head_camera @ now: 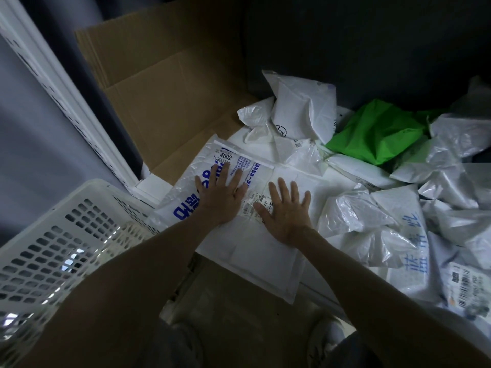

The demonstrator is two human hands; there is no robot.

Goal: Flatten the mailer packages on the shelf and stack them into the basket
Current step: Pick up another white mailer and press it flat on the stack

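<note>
A white mailer with blue print and a label reading 4002 (233,160) lies flat on the shelf. My left hand (220,195) presses on it with straight, spread fingers. My right hand (285,208) presses flat beside it on a plain white padded mailer (265,258) that overhangs the shelf's front edge. A barcode label (253,204) shows between the two hands. The white perforated plastic basket (50,229) stands at the lower left, just left of my left forearm.
A heap of crumpled white mailers (398,221) fills the right side, with a bright green bag (377,134) at the back. Flattened brown cardboard (164,96) leans at the back left. A white shelf post (61,83) runs diagonally on the left.
</note>
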